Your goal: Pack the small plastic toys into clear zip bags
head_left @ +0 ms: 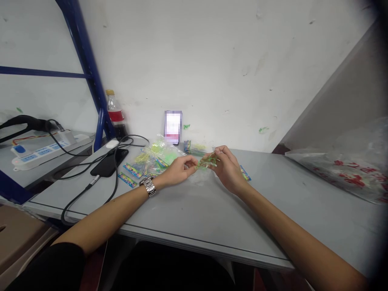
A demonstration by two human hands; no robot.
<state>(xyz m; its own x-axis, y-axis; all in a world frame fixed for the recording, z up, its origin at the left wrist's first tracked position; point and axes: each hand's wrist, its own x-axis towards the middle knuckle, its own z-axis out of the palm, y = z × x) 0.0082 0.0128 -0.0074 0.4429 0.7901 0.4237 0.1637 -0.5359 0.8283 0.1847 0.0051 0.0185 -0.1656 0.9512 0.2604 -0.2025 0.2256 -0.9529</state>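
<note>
A small clear and green plastic item (pixel 208 163) is stretched between my two hands above the grey table (pixel 194 210). My left hand (pixel 178 169), with a metal watch on its wrist, pinches the item's left end. The fingers of my right hand (pixel 227 167) are closed round its right end. Just behind my left hand lies a pile of clear plastic bags (pixel 163 151) with yellow and green pieces. Colourful printed strips (pixel 132 170) lie at the pile's left, and another strip (pixel 245 173) is partly hidden behind my right hand.
A lit phone (pixel 173 127) leans on the wall. At the left are a dark phone (pixel 109 163) with cables, a white case (pixel 112 144), a cola bottle (pixel 116 115) and a power strip (pixel 51 150). A large plastic bag (pixel 342 173) with red print is at the right.
</note>
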